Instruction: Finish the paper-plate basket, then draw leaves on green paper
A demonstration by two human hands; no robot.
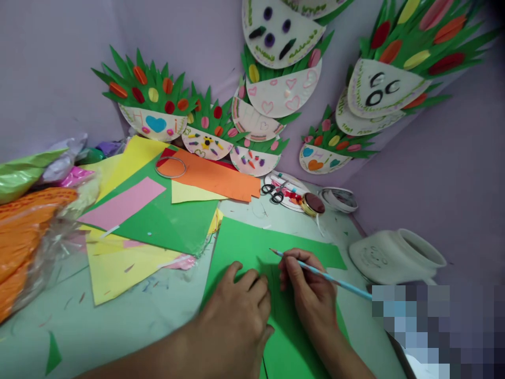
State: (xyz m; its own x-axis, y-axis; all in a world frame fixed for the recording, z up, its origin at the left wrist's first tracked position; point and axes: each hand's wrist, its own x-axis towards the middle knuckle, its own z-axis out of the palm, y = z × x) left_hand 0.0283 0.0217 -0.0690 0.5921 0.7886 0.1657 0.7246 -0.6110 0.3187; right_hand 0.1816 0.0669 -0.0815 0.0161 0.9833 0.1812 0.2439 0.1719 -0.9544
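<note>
One pencil (327,276), two hands (239,305), one pair scissors (277,191), one white pot (382,258), one ring (172,178).

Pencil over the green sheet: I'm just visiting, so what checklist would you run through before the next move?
1. Pencil held in the right-hand grip: ok.
2. Sharpened end directed over the green sheet: ok.
3. Pencil tip touching the paper: cannot tell.
4. Left-hand grip resting on the sheet: ok.
5. Whole sheet in view: not ok; it runs past the picture's bottom edge.
6. Scissors off the sheet: ok, they lie beyond its far edge.
</note>
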